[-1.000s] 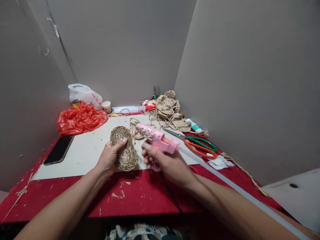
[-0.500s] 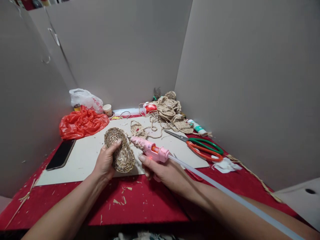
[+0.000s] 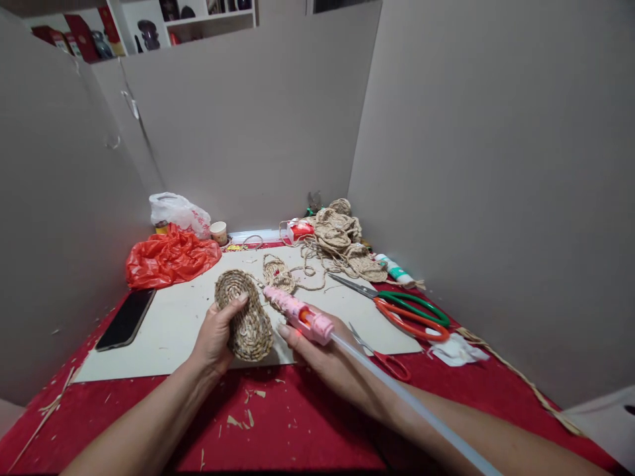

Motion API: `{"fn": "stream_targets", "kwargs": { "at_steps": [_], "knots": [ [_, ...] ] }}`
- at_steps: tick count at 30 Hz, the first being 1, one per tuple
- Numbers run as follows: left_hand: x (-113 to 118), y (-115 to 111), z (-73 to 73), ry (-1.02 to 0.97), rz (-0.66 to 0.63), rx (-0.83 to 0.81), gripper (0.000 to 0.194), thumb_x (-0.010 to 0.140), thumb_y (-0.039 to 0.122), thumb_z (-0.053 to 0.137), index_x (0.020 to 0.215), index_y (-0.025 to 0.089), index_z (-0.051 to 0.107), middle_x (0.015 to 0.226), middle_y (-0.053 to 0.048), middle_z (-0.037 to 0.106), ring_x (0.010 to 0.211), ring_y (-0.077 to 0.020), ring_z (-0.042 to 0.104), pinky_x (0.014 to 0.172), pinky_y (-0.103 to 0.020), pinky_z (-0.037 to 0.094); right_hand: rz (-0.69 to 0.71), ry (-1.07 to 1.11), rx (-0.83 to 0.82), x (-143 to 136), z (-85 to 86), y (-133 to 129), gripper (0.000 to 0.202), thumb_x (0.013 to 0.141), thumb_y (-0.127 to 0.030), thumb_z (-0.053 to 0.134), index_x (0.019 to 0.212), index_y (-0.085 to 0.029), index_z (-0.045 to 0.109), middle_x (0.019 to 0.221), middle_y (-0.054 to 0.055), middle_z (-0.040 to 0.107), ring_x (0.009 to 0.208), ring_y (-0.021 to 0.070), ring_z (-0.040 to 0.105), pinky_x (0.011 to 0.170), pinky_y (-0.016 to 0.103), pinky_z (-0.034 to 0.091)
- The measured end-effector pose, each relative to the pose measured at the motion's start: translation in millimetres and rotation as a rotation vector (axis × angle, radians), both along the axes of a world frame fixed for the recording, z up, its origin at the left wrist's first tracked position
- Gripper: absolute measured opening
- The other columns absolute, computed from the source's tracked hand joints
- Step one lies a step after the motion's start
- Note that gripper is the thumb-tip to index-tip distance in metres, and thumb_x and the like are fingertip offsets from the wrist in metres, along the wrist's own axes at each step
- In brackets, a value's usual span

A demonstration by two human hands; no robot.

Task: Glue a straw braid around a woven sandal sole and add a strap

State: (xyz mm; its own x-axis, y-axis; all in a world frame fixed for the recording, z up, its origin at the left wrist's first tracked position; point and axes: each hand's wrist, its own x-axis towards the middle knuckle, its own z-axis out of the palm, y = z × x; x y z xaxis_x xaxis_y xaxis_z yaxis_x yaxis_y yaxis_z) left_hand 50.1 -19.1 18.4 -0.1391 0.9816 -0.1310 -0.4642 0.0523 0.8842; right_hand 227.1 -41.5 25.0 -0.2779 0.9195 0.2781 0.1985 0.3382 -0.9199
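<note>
Closer since the earlier frame, the pink plastic glue gun, gripped in the right hand, points toward the brown oblong straw coil, lower left of centre, which the left hand grips; we judge its edge within reach.

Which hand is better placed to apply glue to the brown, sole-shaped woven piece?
Probably the right hand: it grips the pink plastic glue gun, nozzle seemingly near the brown woven piece; the left hand holds that piece.

On the flat white board, passage is allowed inside the left edge; rightward, it is blocked by a brown coiled-straw oval.
</note>
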Motion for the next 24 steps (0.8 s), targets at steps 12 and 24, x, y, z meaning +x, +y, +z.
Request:
{"fn": "stream_targets", "kwargs": {
  "at_steps": [12, 24],
  "knots": [
    [-2.9, -1.3, -7.9, -0.053, -0.099, -0.054, 0.029, 0.067, 0.025, 0.077, 0.090, 0.010, 0.067, 0.075, -0.008, 0.073, 0.061, -0.0194, 0.067, 0.062, -0.032, 0.056, 0.071, 0.073, -0.099, 1.3, -1.9, 4.4, 0.026, 0.085, -0.042, 0.055, 0.078, -0.016, 0.057, 0.062, -0.001, 0.050, 0.058, 0.0122, 0.045, 0.054, 0.024, 0.037],
    [-0.8, 0.1, -3.5, -0.061, -0.100, -0.057, 0.027, 0.068, 0.021, 0.074, 0.092, 0.009, 0.067, 0.076, -0.009, 0.074, 0.063, -0.0215, 0.070, 0.062, -0.033, 0.058, -0.002, -0.007, 0.024, -0.4, 9.6, -2.6, 0.027, 0.083, -0.041, 0.053, 0.073, -0.016, 0.056, 0.063, 0.000, 0.050, 0.059, 0.0125, 0.041, 0.055, 0.024, 0.037]
  ]
}}
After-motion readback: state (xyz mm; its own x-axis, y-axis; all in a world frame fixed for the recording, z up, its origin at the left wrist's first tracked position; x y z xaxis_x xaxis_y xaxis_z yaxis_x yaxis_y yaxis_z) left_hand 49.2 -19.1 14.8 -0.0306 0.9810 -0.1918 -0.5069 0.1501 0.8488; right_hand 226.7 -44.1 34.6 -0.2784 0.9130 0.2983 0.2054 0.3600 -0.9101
